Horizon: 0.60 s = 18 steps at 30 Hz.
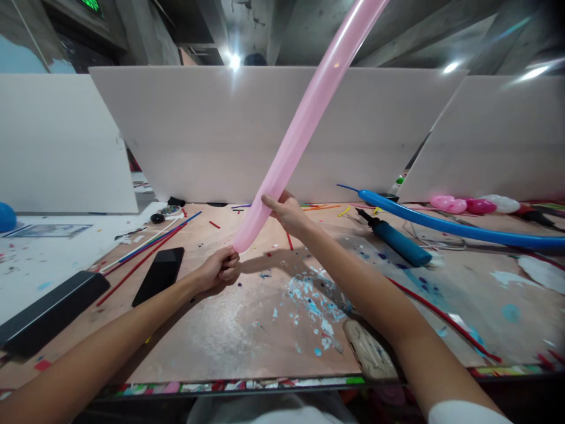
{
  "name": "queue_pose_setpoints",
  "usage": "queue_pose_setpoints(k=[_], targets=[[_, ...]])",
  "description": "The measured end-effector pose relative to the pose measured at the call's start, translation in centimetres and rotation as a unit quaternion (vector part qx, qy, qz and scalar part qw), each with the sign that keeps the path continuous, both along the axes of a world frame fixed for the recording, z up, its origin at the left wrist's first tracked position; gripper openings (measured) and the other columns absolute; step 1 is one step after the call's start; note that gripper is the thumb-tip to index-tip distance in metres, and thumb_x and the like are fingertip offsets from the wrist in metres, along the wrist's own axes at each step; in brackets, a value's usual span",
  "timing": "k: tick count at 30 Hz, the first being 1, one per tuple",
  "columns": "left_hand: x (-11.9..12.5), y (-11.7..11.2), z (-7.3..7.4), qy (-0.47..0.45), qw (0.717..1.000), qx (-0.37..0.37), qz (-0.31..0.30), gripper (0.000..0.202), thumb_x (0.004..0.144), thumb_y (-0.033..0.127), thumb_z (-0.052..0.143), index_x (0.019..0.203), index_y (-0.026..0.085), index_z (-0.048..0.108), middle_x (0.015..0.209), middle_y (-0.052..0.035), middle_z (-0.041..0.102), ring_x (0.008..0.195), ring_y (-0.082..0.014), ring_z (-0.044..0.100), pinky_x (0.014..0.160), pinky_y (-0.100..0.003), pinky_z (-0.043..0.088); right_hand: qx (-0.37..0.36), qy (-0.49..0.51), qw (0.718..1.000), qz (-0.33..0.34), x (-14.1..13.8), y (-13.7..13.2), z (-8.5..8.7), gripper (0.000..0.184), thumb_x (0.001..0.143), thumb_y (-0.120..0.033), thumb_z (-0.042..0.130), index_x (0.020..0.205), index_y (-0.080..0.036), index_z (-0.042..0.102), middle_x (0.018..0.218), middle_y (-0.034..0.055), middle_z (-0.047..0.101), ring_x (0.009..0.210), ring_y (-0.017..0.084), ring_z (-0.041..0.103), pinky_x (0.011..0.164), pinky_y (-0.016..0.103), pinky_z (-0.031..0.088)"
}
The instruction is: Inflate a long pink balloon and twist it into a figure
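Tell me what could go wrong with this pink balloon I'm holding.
The left hand pinches the pink balloon at its end; a slack grip may let air out. The right hand squeezes just above, so a hard twist might pop it. Its top leaves the frame and could hit something unseen.

— What sort of place is this?
— A balloon-craft workshop, I'd say. The scuffed wooden worktop [247,330] is littered with burst scraps [315,306], and there's a hand pump [399,240], uninflated balloon strips [145,250], a long blue balloon [463,228] and a long pink balloon [309,112].
— Not a home?
— No. White partition boards [212,129] form booths under a bare concrete ceiling [286,29]. The small pink balloons [468,205] far right are perhaps heart-shaped, but they're too blurred to tell.
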<state>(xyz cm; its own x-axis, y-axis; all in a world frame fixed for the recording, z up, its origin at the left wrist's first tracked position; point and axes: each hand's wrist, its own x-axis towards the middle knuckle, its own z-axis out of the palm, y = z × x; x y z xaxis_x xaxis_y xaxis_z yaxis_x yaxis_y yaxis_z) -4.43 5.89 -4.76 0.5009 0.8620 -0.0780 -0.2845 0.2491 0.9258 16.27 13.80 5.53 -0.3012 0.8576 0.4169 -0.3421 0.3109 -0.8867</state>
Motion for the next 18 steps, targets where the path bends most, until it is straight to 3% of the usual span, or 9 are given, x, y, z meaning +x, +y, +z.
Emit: queue_pose_setpoints(k=[18], targets=[[0.05,0.07,0.07,0.005,1.000,0.008,0.006,0.044,0.090,0.042,0.047,0.053,0.022,0.033,0.036,0.0060,0.024,0.033,-0.0081,0.017,0.034,-0.021,0.022,0.036,-0.010,0.999,-0.006,-0.19,-0.19,-0.02,0.049,0.062,-0.050,0.084,0.095,-0.021,0.062,0.096,0.0036,0.067,0.090,0.019,0.062,0.090,0.041,0.055]])
